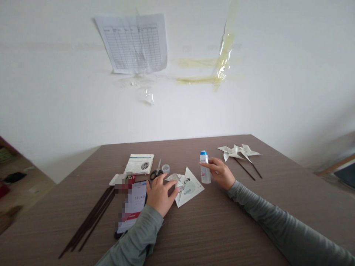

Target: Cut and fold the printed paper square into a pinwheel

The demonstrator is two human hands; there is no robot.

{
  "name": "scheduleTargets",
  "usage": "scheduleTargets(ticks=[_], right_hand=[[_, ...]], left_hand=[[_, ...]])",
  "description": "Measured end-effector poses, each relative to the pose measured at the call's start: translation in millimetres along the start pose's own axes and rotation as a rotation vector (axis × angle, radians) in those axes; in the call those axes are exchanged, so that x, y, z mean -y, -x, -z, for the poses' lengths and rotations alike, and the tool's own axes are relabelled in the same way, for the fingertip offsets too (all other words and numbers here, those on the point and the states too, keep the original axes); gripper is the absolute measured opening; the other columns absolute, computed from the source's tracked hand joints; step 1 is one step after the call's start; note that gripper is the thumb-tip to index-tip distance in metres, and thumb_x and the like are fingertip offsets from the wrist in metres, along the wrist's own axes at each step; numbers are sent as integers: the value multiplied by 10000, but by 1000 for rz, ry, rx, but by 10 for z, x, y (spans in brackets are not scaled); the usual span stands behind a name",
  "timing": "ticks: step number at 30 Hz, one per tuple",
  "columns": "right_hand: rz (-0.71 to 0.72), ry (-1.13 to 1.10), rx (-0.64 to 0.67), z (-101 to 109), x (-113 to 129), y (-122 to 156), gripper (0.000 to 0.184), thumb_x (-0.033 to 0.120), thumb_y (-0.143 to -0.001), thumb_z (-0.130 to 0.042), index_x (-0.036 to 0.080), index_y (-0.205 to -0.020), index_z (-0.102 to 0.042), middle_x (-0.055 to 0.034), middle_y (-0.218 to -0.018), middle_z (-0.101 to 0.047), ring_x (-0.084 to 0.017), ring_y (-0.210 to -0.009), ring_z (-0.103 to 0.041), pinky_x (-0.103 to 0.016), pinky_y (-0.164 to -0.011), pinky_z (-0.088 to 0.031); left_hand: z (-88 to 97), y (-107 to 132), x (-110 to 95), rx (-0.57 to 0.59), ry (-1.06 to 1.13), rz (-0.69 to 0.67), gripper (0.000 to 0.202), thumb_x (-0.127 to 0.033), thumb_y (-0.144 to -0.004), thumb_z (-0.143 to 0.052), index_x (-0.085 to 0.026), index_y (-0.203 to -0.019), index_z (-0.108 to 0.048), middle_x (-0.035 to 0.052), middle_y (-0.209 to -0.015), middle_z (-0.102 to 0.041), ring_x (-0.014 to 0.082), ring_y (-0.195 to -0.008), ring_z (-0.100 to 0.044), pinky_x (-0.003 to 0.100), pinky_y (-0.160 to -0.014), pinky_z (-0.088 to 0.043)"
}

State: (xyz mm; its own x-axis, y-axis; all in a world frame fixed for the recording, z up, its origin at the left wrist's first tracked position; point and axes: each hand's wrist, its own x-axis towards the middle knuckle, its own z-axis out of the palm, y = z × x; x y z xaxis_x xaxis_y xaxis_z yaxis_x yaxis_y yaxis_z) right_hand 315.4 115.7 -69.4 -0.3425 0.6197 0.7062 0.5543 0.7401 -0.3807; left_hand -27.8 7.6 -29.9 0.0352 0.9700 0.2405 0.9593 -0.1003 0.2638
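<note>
A partly folded paper pinwheel (191, 188) lies flat near the table's middle, one corner curled inward. My left hand (162, 194) reaches its left side; thumb and index finger close on the curled flap, while the other fingers spread out. To the right of the paper stands a clear glue bottle (205, 171) with a blue top. Thumb and fingers of my right hand (220, 171) grip this bottle from the right. Beyond my left hand are a small translucent cap (165, 169) and black-handled scissors (156, 173).
Two finished paper pinwheels (235, 152) on dark sticks lie at the back right. At left are a stack of printed paper (140, 164), a phone (133, 207), a small red and white box (122, 181) and several dark sticks (88, 218). A wall borders the table's far edge.
</note>
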Motion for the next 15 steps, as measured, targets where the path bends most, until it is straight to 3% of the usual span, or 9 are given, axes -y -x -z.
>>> scheduleTargets(ticks=[4, 7, 10, 13, 15], right_hand=[[-71, -13, -32, 15, 52, -8, 659, 68, -1051, -696, 407, -1537, -985, -65, -1060, -862, -339, -1082, -844, -620, -1246, -732], [-133, -30, -33, 17, 95, 8, 618, 137, -1054, -758, 376, -1589, -954, -73, -1176, -943, -348, -1121, -876, -659, -1330, -685], [-198, -95, -64, 1, 174, 10, 527, 257, -1065, -846, 323, -1577, -950, -111, -1319, -992, -385, -1196, -912, -659, -1280, -713], [-252, -180, -84, -32, 274, -11, 302, 459, -1072, -960, 273, -1306, -1003, -154, -1308, -1003, -426, -1220, -929, -616, -1180, -757], [-293, -217, -75, -67, 330, -31, 306, 572, -1070, -984, 266, -1065, -968, -148, -1164, -999, -412, -1121, -938, -552, -1061, -784]], left_hand=[[-4, -2, 0, 42, 44, -24, 377, -354, -1220, -736, -432, -1431, -1039, 97, -1837, -814, 487, -1751, -679, 842, -1533, -459], [-11, -23, 22, 66, 76, -38, 385, -355, -1230, -725, -456, -1423, -1042, 94, -1817, -830, 463, -1744, -698, 819, -1522, -502], [-51, -23, 30, 72, 88, -60, 371, -344, -1208, -762, -444, -1439, -1034, 100, -1799, -839, 449, -1717, -724, 813, -1501, -533], [-116, 8, 9, 87, 95, -82, 374, -339, -1193, -796, -422, -1479, -1022, 122, -1801, -831, 462, -1706, -733, 811, -1489, -542], [-156, 34, -16, 73, 90, -85, 388, -316, -1198, -792, -401, -1504, -1015, 140, -1809, -825, 476, -1716, -724, 817, -1488, -534]])
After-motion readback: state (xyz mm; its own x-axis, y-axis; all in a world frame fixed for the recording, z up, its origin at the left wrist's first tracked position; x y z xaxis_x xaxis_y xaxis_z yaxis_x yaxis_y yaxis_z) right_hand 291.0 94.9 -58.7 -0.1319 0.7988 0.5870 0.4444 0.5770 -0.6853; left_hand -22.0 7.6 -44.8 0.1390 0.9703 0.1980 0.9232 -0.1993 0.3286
